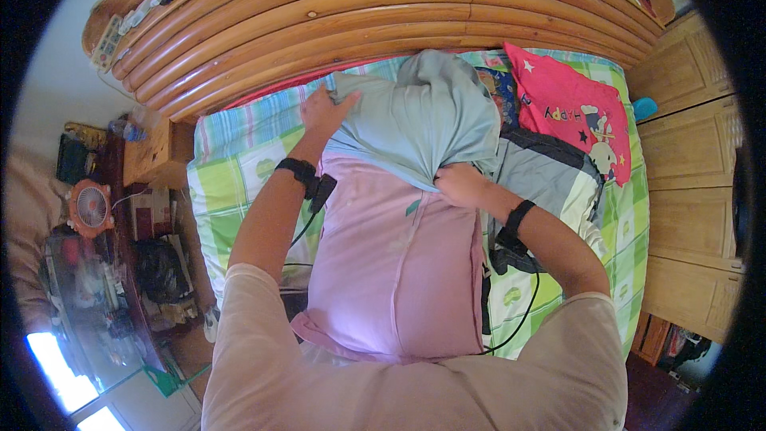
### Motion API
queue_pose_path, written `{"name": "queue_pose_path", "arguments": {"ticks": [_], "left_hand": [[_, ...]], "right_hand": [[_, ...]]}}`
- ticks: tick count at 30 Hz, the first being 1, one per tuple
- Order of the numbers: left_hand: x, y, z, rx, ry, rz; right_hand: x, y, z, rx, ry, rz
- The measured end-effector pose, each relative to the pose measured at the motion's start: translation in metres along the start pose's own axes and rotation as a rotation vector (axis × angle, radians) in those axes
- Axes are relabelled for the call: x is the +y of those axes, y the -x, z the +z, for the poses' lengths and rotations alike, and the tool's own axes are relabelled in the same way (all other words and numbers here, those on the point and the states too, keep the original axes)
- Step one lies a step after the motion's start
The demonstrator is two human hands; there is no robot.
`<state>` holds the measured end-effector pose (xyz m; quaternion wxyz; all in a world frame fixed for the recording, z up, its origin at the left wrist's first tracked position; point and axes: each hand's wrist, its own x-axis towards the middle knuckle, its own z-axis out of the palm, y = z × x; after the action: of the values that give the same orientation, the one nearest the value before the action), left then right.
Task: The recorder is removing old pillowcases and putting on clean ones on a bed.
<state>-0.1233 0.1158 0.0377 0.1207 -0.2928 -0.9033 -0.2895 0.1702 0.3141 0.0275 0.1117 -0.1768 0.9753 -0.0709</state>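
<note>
A pale blue-green cloth cover (413, 117), apparently a pillowcase, lies bunched over the far end of a pink pillow (371, 251). My left hand (326, 112) is at the cover's far left corner, thumb on top of the cloth, fingertips partly hidden. Near the middle of the pillow, my right hand (462, 184) pinches the cover's near edge, drawing creases toward the fist. The pink pillow points away from my body, with a seam down its face and a small green leaf print (413, 208). Its far end is hidden beneath the cover.
A green-and-white checked bedsheet (239, 173) lies under everything. To the right are grey and black folded cloth (532, 161) and a red printed pillow (574, 108). A wooden headboard (335, 15) borders the far side. Dark cables (534, 299) run from both wrist straps.
</note>
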Motion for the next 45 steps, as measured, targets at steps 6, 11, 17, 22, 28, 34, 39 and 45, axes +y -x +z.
{"name": "queue_pose_path", "arguments": {"ticks": [6,11,17,22,28,34,39,45], "left_hand": [[-0.024,-0.02,0.001,-0.06,0.364,0.052],[-0.015,-0.03,-0.032,-0.252,0.643,-0.023],[-0.035,-0.028,-0.066,-0.224,0.329,0.118],[-0.041,-0.021,-0.062,-0.253,0.076,0.169],[0.072,0.013,-0.027,-0.253,0.059,0.498],[0.14,0.052,-0.006,-0.357,0.237,0.672],[0.141,0.07,0.012,-0.43,-0.032,0.868],[0.101,0.107,0.027,-0.805,-0.053,0.914]], "right_hand": [[-0.002,-0.002,-0.003,-0.021,-0.066,0.066],[0.003,0.002,0.003,0.036,-0.078,0.043],[-0.004,0.006,-0.006,0.009,-0.189,0.144],[0.012,0.009,-0.029,0.34,-0.026,0.144],[0.065,0.027,-0.026,0.656,0.039,0.49],[0.032,-0.009,-0.019,0.435,-0.235,0.66],[0.002,0.01,-0.005,0.126,-0.265,0.407],[-0.003,0.029,-0.009,0.256,-0.158,0.186]]}}
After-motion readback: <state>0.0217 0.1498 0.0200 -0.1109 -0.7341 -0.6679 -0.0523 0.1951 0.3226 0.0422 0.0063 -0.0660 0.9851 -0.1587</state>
